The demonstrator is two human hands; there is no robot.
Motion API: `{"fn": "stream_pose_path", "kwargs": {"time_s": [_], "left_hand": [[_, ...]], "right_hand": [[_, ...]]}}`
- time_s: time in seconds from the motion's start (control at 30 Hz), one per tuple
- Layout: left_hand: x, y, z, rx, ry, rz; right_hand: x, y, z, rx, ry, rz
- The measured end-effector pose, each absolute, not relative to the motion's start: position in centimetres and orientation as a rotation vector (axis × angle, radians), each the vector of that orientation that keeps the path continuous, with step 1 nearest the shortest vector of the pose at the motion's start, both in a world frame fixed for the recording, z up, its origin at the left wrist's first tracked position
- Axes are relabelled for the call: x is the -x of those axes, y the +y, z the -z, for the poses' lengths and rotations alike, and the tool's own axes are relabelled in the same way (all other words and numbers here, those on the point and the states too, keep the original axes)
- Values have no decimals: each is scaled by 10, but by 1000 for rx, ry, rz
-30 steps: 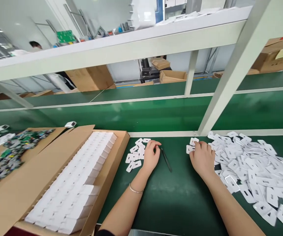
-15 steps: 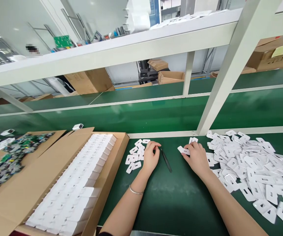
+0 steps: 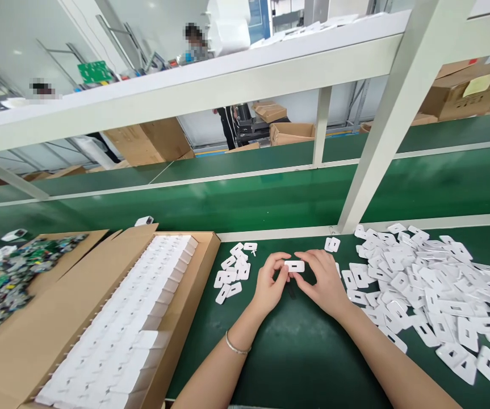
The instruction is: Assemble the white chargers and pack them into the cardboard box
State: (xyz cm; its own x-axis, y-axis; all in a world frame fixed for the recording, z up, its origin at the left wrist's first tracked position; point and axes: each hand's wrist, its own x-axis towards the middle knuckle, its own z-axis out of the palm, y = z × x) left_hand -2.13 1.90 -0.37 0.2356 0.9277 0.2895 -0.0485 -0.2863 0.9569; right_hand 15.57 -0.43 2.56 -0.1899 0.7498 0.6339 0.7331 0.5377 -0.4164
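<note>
A small white plastic plate with a dark rectangular slot (image 3: pixel 289 266) is held up between both hands over the green table. My left hand (image 3: pixel 270 284) pinches its left end with thumb and fingertips. At its right end, my right hand (image 3: pixel 325 284) grips with thumb and index finger. Black tweezers (image 3: pixel 292 292) lie just below, partly hidden by the hands. To the left is a small group of similar white plates (image 3: pixel 233 272). A large loose heap of them (image 3: pixel 436 289) spreads on the right, and a couple more plates (image 3: pixel 332 244) lie behind my right hand.
On the left stands an open cardboard box (image 3: pixel 185 324) with rows of white housings (image 3: pixel 121 324). Circuit boards (image 3: pixel 36 267) are piled on cardboard beyond it. A slanted white post (image 3: pixel 393 125) and a shelf (image 3: pixel 185 85) rise behind the table. Two people are in the background.
My right hand has moved left from beside the heap, bringing the plate to my left hand, which has moved slightly right and closed on it. Another person has appeared behind the shelf.
</note>
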Motion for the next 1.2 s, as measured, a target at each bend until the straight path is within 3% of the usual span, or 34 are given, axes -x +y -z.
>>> {"fn": "stream_pose_path", "kwargs": {"time_s": [1.2], "left_hand": [[22, 23, -3, -1367, 907, -1219]], "right_hand": [[-154, -4, -24, 1164, -2002, -126]]}}
